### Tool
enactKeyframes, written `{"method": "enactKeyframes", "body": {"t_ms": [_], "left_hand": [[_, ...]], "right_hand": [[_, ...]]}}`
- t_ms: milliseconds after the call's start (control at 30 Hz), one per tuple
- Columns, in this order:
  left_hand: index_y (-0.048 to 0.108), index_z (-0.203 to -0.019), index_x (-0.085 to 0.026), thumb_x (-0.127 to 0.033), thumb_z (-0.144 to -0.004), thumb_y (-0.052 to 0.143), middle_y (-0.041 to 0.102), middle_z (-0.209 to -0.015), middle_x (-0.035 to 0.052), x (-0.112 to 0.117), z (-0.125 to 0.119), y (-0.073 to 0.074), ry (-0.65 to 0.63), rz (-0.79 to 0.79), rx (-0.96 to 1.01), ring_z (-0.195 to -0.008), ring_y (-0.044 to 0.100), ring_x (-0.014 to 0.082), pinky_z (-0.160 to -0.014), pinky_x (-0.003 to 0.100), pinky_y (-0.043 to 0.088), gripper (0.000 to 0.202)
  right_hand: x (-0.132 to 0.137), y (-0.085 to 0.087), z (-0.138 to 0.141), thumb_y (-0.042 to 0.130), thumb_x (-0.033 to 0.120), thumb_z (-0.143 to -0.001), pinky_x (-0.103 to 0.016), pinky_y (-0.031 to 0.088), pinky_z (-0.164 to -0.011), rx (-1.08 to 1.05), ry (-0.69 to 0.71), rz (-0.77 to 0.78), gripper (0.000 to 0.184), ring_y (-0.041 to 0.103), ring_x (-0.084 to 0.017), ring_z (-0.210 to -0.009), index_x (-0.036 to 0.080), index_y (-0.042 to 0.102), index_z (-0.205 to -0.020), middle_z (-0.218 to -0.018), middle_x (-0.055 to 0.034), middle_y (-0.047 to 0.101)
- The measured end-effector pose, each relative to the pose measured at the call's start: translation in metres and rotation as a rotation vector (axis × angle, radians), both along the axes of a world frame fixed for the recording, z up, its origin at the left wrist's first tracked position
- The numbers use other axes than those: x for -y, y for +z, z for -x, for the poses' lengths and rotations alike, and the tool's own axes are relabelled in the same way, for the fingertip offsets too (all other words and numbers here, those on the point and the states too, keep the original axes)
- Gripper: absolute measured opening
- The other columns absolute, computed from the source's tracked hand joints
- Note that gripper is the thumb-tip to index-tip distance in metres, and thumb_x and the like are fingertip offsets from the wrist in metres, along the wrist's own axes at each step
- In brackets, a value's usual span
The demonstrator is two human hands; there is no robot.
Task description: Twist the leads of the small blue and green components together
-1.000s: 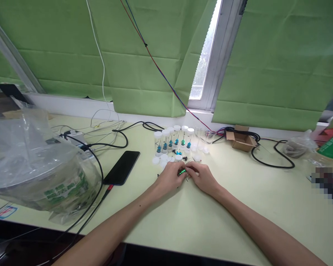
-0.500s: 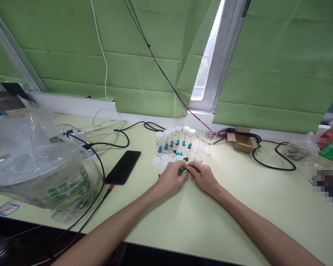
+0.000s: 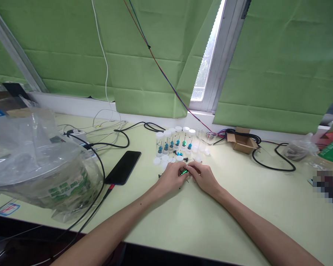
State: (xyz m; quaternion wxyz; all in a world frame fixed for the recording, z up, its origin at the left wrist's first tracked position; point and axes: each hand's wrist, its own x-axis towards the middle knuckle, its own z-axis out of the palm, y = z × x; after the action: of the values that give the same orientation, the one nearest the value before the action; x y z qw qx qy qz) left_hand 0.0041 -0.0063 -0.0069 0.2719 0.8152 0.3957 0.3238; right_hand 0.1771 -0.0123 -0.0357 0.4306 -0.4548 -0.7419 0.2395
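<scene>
Fingers (image 3: 180,170) of left hand (image 3: 170,177) and right hand (image 3: 204,178) pinch green part (image 3: 184,172) between them.

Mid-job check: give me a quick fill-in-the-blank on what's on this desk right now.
The small slender part pinched between the left hand and right hand is ____ in colour.
The flat black smartphone lies on the pale green table to the ____ of the hands.
The clear plastic vials behind the hands wear ____ caps.
Missing words: green; left; white.
</scene>
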Motion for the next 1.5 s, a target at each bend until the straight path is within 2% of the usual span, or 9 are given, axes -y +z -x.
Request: {"method": "enactKeyframes", "body": {"t_ms": [233, 400, 833, 1133, 1500], "left_hand": [[0.063, -0.074, -0.017, -0.022, -0.083, 0.055, 0.054, -0.061, -0.0034, -0.0004, -0.0004, -0.0010, -0.017, 0.001, 0.017, -0.059, 0.042, 0.0107, -0.056, 0.025, 0.030, 0.012], [0.066, -0.076, -0.017, -0.022, -0.082, 0.056, 0.057, -0.063, -0.0024, 0.0000, -0.0002, 0.0003, -0.024, 0.022, 0.058, -0.059, 0.042, 0.0109, -0.055, 0.024, 0.031, 0.013], [0.069, -0.078, -0.016, -0.026, -0.082, 0.057, 0.060, -0.065, -0.0008, 0.0002, 0.0001, 0.0007, -0.005, 0.051, 0.090, -0.059, 0.044, 0.0114, -0.054, 0.024, 0.032, 0.016], [0.070, -0.080, -0.017, -0.028, -0.083, 0.056, 0.059, -0.064, -0.0008, -0.0029, 0.0006, -0.0022, 0.024, 0.043, 0.107, -0.059, 0.044, 0.0114, -0.054, 0.024, 0.032, 0.018], [0.068, -0.079, -0.017, -0.028, -0.084, 0.054, 0.054, -0.063, -0.0018, 0.0000, 0.0007, 0.0017, 0.022, 0.023, 0.084, -0.060, 0.043, 0.0117, -0.054, 0.025, 0.031, 0.019]], "right_hand": [[0.0007, 0.0014, -0.0003, 0.047, 0.039, -0.098, -0.024, 0.042, -0.059, 0.003, -0.006, -0.014, 0.028, 0.053, -0.013, -0.054, 0.021, 0.065, -0.085, -0.065, 0.0016, 0.061], [0.0003, 0.0006, 0.0000, 0.046, 0.038, -0.099, -0.023, 0.042, -0.060, 0.011, -0.004, -0.027, 0.030, 0.055, -0.012, -0.056, 0.020, 0.065, -0.083, -0.063, 0.0019, 0.061], [0.0018, 0.0008, 0.0010, 0.043, 0.043, -0.100, -0.025, 0.042, -0.057, 0.032, -0.007, -0.033, 0.036, 0.050, -0.013, -0.051, 0.021, 0.064, -0.081, -0.058, 0.0023, 0.056], [0.0044, 0.0030, 0.0019, 0.048, 0.037, -0.098, -0.026, 0.046, -0.061, 0.031, 0.027, -0.055, 0.023, 0.057, -0.015, -0.063, 0.020, 0.064, -0.096, -0.077, -0.0022, 0.066], [0.0012, -0.0011, 0.0001, 0.049, 0.037, -0.098, -0.027, 0.046, -0.059, -0.001, 0.030, -0.051, 0.022, 0.055, -0.014, -0.058, 0.021, 0.062, -0.094, -0.072, -0.0006, 0.064]]}}
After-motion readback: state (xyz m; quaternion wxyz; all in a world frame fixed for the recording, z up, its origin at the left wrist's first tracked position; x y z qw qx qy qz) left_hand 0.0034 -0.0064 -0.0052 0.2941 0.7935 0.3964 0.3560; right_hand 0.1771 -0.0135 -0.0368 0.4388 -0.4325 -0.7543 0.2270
